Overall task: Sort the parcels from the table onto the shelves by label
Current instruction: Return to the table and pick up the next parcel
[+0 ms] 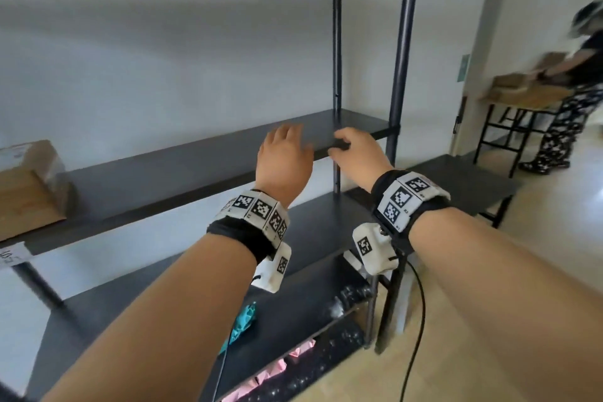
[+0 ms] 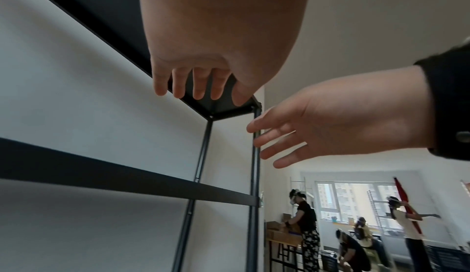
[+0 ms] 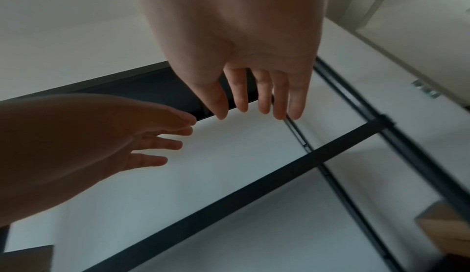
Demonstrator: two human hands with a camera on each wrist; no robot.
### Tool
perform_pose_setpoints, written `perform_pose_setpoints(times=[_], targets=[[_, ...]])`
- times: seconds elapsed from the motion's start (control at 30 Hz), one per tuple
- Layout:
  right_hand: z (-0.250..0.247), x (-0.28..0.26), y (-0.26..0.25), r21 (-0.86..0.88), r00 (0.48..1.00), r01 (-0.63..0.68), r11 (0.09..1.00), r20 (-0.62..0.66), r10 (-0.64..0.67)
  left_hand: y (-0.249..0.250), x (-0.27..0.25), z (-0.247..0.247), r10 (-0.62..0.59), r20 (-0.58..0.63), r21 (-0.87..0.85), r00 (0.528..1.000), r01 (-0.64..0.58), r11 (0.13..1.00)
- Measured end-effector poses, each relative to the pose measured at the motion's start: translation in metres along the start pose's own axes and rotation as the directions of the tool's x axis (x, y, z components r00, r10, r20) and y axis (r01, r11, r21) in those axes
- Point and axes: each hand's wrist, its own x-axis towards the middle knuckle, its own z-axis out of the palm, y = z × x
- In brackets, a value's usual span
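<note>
Reaching toward the middle shelf (image 1: 202, 170) of a black rack (image 1: 404, 52), both hands were out in front of the person and held nothing. The left hand (image 1: 283, 162) hovered over the shelf's front edge with its fingers (image 2: 179, 84) straight and slightly spread, palm down; whether it touched the board could not be told. The right hand (image 1: 357, 153) sat just beside it, a small gap between the two, its fingers (image 3: 240, 93) loose and straight and pointing left near the same edge, close to the rack's rear post (image 1: 337, 52). From the left wrist view the right hand's palm showed open, fingers fanned in front of the front post. Each wrist wore a black band (image 1: 248, 235) with white marker blocks (image 1: 406, 199).

One parcel (image 1: 29, 186), a brown carton with a white label on top, stood at the far left of the same shelf, well apart from both hands. A white tag (image 1: 13, 254) was stuck on the shelf's front edge below it. The lower shelf (image 1: 313, 232) carried a teal object (image 1: 243, 323) near its front; what it was could not be made out.

To the far right another person (image 1: 574, 101) bent over a table (image 1: 525, 98) stacked with brown parcels, blurred in the head view. A black cable (image 1: 421, 310) hung from the right wrist toward the floor.
</note>
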Motion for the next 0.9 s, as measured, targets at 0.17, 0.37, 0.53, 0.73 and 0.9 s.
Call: perform_pose_setpoints(times=[0.17, 0.37, 0.53, 0.73, 0.9], targets=[[-0.072, 0.014, 0.094, -0.079, 0.997, -0.079, 0.994, -0.009, 0.079, 0.092, 0.025, 0.082, 0.022, 0.086, -0.096, 0.996, -0.013, 0.995], [-0.142, 0.02, 0.19, -0.115, 0.987, -0.162, 0.98, 0.008, 0.164, 0.185, 0.04, 0.164, 0.052, 0.193, -0.135, 0.98, -0.026, 0.991], [-0.179, 0.032, 0.258, -0.153, 0.975, -0.222, 0.963, -0.023, 0.221, 0.231, 0.059, 0.219, 0.028, 0.285, -0.157, 0.958, 0.018, 0.987], [-0.195, 0.069, 0.326, -0.143, 0.953, -0.302, 0.943, -0.025, 0.301, 0.249, 0.092, 0.289, -0.012, 0.359, -0.16, 0.933, 0.074, 0.984], [-0.186, 0.128, 0.368, -0.143, 0.94, -0.336, 0.931, 0.002, 0.34, 0.242, 0.137, 0.348, -0.04, 0.377, -0.164, 0.925, 0.109, 0.98]])
